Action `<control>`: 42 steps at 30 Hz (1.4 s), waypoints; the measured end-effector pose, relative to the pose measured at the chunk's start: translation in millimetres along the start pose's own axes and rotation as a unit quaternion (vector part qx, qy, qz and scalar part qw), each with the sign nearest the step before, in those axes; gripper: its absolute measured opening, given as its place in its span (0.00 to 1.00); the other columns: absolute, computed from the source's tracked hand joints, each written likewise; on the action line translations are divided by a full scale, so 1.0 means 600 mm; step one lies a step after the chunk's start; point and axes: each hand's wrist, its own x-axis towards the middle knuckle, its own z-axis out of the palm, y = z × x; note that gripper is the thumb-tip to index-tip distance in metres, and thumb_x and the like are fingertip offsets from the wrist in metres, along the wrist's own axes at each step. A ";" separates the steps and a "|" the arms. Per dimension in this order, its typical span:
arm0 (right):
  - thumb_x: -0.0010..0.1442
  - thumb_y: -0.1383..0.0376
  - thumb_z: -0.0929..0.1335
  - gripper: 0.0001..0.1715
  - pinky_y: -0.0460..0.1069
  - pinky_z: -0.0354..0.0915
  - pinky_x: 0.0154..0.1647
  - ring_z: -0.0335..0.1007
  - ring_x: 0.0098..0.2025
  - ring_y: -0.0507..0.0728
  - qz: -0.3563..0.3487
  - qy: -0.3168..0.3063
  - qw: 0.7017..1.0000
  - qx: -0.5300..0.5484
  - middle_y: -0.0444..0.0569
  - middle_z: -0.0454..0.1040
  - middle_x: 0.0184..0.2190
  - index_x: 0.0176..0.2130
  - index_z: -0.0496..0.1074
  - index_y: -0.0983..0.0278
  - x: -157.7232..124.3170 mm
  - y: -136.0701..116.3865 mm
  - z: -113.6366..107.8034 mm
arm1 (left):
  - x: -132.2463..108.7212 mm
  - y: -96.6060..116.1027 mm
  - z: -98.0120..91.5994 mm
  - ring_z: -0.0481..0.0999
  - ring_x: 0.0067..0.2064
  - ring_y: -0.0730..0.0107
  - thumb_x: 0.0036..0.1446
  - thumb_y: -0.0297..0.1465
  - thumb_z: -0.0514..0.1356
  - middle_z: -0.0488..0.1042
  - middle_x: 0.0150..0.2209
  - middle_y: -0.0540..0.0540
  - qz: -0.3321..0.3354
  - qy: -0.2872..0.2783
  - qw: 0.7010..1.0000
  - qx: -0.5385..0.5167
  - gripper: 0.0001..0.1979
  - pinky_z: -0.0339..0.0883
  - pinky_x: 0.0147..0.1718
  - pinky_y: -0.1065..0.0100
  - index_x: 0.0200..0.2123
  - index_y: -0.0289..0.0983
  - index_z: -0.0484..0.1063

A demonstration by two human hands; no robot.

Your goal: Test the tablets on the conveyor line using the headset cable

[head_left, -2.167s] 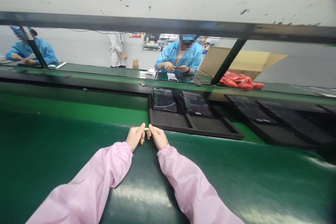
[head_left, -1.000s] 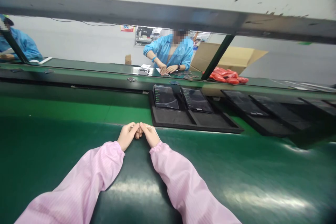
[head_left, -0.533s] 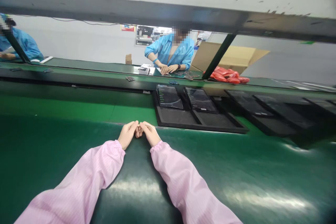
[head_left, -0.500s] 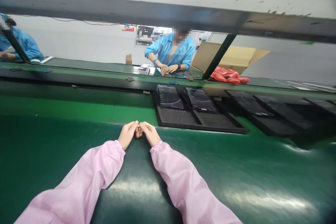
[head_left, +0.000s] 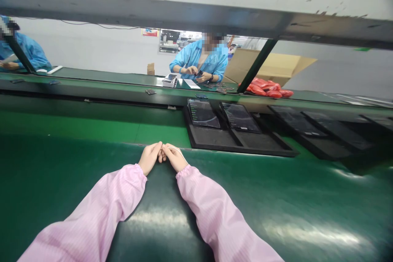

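Note:
My left hand [head_left: 150,158] and my right hand [head_left: 174,157] meet at the near table's far edge. Their thumbs and fingertips are drawn together and touch. Both are closed; whatever lies between the fingers, if anything, is too small or hidden to make out. A thin white cord [head_left: 179,151] runs along the back of my right hand towards the cuff. Closest to my right hand is a black tray [head_left: 211,140] on the green belt [head_left: 156,131]. Two flat dark panels with glossy faces, a left panel [head_left: 204,114] and a right panel [head_left: 239,117], rest in its far compartments.
More black trays [head_left: 325,147] with dark panels stand to the right. Beyond a ledge, a co-worker in blue [head_left: 199,59] handles a small dark piece. Red bundles [head_left: 270,88] lie by an open carton [head_left: 276,67]. Another person [head_left: 27,51] sits far left. A shelf beam [head_left: 184,12] crosses overhead.
The belt and its trays have shifted slightly to the right. My hands stay nearly still. The co-worker opposite has raised their hands from the white sheet and now holds a small dark piece.

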 end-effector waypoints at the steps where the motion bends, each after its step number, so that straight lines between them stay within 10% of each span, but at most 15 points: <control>1: 0.56 0.34 0.63 0.36 0.48 0.64 0.27 0.65 0.21 0.51 -0.001 0.001 1.000 -0.001 0.44 0.70 0.17 0.22 0.65 0.61 0.000 0.000 0.000 | 0.000 0.000 0.000 0.70 0.25 0.70 0.63 0.51 0.53 0.66 0.16 0.52 0.000 0.001 1.000 0.002 0.27 0.63 0.33 0.67 0.18 0.40 0.60; 42: 0.56 0.31 0.59 0.41 0.48 0.58 0.21 0.64 0.16 0.53 0.044 0.024 0.998 -0.025 0.45 0.61 0.09 0.14 0.61 0.59 0.000 0.015 0.004 | -0.005 0.018 -0.004 0.74 0.27 0.67 0.61 0.55 0.51 0.72 0.19 0.49 0.005 -0.059 0.996 0.061 0.29 0.68 0.34 0.66 0.19 0.40 0.62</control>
